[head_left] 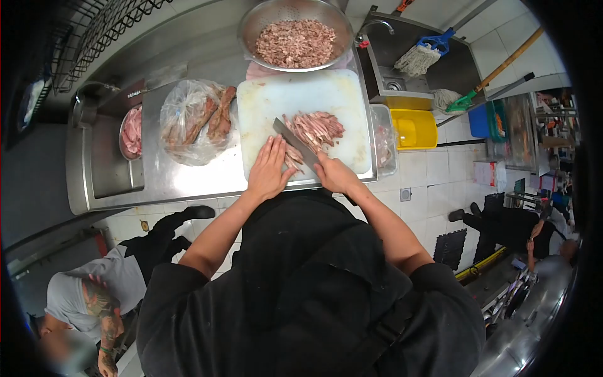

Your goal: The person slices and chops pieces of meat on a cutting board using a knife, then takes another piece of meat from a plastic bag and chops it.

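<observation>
My right hand is closed around the handle of a broad-bladed knife, whose blade slants up and left across the white cutting board. To the left of the blade, my left hand lies with fingers stretched out and thumb apart, beside a few strips of meat; its fingertips are close to the blade. A larger pile of sliced meat is on the blade's other side. Whether my left fingers press on the meat is hard to see.
Behind the board stands a colander of chopped meat. Left are a plastic bag with large meat pieces and a metal sink with a bowl of meat. A yellow tub stands right. Co-workers are at lower left and far right.
</observation>
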A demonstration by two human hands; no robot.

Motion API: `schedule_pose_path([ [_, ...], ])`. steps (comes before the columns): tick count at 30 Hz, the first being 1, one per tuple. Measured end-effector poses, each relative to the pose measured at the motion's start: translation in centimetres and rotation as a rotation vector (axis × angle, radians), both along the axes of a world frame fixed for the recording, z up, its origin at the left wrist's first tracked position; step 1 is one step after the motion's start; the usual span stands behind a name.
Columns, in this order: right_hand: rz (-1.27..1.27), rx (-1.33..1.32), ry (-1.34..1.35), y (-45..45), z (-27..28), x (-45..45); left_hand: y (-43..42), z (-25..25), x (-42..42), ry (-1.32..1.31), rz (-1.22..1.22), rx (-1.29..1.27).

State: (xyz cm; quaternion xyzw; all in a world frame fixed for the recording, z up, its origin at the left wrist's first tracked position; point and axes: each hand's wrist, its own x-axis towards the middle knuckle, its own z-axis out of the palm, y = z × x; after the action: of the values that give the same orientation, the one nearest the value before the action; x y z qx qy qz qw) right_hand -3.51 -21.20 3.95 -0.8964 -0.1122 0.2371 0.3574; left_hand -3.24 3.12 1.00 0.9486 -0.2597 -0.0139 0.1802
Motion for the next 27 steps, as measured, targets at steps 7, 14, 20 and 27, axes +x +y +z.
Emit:
schedule_pose_path([
  [7, -0.048, -0.155, -0.038, -0.5, 1.4, 0.1, -2.3, -0.5, 2.0, -0.079, -0.033, 0.005],
  [14, -0.021, -0.267, -0.020, 1.5, 3.6, -0.5, 0.4, -0.1, 4.3, 0.030, 0.089, -0.478],
  [20, 0.016, -0.302, -0.029, 3.5, 6.2, -0.8, 1.3, 0.2, 5.8, -0.122, -0.215, -0.283],
  [27, -0.033, -0.255, -0.078, 4.2, 1.4, 1.0, 1.1, -1.4, 6.8, -0.182, -0.237, -0.395],
])
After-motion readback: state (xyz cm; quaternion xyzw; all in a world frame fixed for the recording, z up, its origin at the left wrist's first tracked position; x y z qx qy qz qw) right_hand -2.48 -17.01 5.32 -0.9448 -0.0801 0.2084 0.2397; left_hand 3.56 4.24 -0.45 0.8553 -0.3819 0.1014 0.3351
